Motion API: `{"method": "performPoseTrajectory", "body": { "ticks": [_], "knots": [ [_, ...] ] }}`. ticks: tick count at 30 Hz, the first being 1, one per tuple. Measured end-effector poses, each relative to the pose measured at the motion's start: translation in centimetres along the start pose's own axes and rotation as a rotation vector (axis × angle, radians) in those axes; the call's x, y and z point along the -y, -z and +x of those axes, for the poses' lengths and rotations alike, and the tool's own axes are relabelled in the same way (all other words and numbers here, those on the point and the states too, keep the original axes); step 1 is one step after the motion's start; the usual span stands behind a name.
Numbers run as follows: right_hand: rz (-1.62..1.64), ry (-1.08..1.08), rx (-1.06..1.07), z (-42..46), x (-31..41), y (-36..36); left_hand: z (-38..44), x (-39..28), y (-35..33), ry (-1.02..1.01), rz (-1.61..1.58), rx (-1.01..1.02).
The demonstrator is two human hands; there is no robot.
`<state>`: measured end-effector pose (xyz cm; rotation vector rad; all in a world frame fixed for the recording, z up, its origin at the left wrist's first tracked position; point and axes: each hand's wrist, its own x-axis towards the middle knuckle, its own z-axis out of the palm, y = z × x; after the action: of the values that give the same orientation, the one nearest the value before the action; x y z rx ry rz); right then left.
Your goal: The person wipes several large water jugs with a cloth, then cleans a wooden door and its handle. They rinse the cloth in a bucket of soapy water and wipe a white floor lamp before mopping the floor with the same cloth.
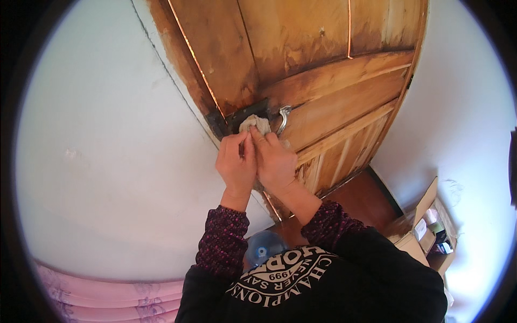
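A crumpled pale cloth [255, 124] is pinched between my two hands, in front of the dark metal lock plate [252, 111] on a wooden door [323, 80]. My left hand [237, 159] has its fingers bent at the lower left of the cloth. My right hand [276, 161] touches the left one, its index finger pressed on the cloth. Just right of the cloth, a curved silvery door handle [284, 119] stands out from the wood. Part of the lock plate is hidden behind the cloth and fingers.
White wall [113, 141] runs along the door's left side. Pink fabric [121, 296] lies at the bottom left. On the reddish floor [359, 198], an open cardboard box [410, 244] with packages stands at the right. A blue translucent round object [264, 246] is below my forearms.
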<state>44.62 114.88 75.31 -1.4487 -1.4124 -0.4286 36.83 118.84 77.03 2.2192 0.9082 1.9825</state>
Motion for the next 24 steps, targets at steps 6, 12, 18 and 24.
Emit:
{"method": "performPoseTrajectory", "body": {
  "ticks": [6, 12, 18, 24],
  "knots": [
    [0.126, -0.281, 0.359, -6.1, -2.3, 0.1, -4.1, 0.6, 0.9, -0.101, 0.053, 0.293],
    [0.692, -0.555, 0.002, -5.0, -3.1, 0.1, -2.7, -1.7, 0.9, 0.145, -0.083, 0.209],
    [1.146, -0.785, -0.157, -1.0, -1.7, -2.8, 2.7, -1.1, -0.7, -0.146, 0.095, 0.026],
    [1.167, -0.790, -0.142, -1.7, -2.3, -5.8, 2.2, -0.9, -1.9, -0.221, 0.333, 0.071]
  ]
}}
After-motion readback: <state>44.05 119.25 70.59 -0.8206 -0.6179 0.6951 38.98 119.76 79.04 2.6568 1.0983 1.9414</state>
